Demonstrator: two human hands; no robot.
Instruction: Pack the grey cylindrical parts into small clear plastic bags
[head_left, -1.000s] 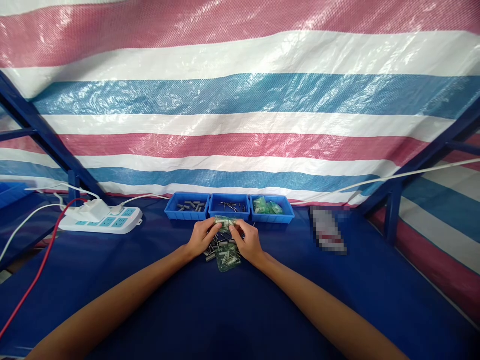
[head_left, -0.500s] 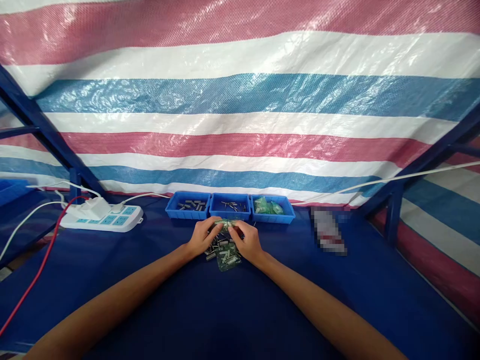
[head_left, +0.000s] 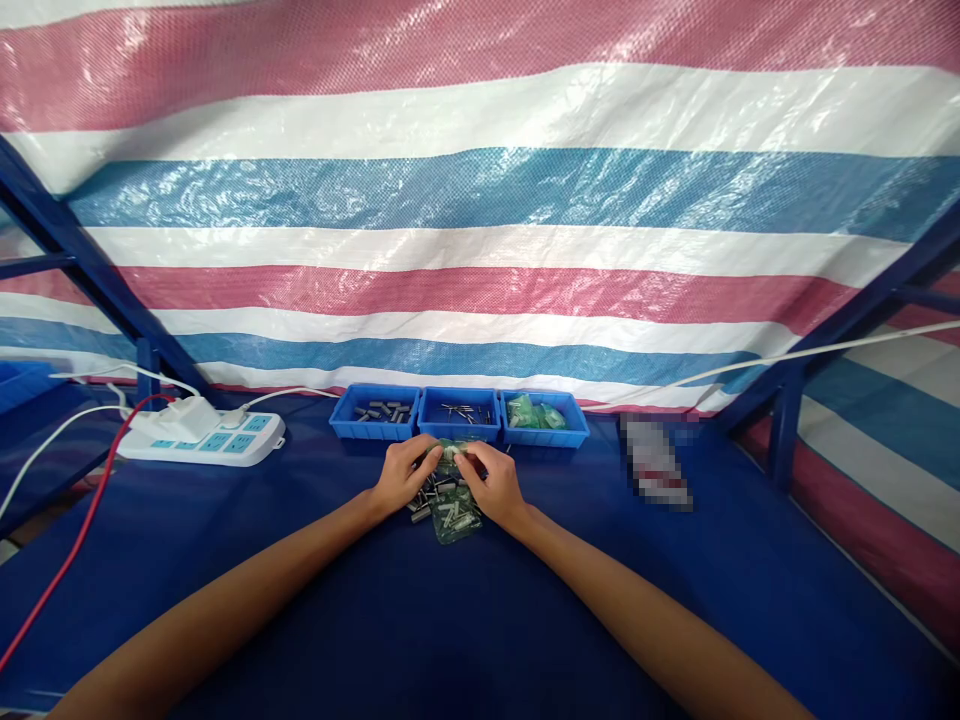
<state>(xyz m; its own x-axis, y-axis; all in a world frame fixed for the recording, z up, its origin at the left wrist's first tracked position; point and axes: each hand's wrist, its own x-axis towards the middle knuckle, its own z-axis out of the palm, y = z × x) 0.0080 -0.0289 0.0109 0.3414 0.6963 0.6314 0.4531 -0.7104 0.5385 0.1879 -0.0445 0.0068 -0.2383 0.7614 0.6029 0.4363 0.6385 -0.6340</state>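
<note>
Between both hands is a small greenish clear plastic bag with pale metal parts in it. My left hand pinches its left side, thumb and fingers closed. Its right side is gripped by my right hand in the same way. Just below lies a second greenish plastic bag holding several short metal pieces. Loose metal pins are heaped on the blue table, partly hidden under the hands and bags.
Behind the hands stand three blue bins in a row: one with short metal cylinders, one with thin pins, one with green bags. A white power strip with cables lies left. A blurred item lies right.
Both hands stay in nearly the same place. The bag between them has shifted slightly in the fingers.
</note>
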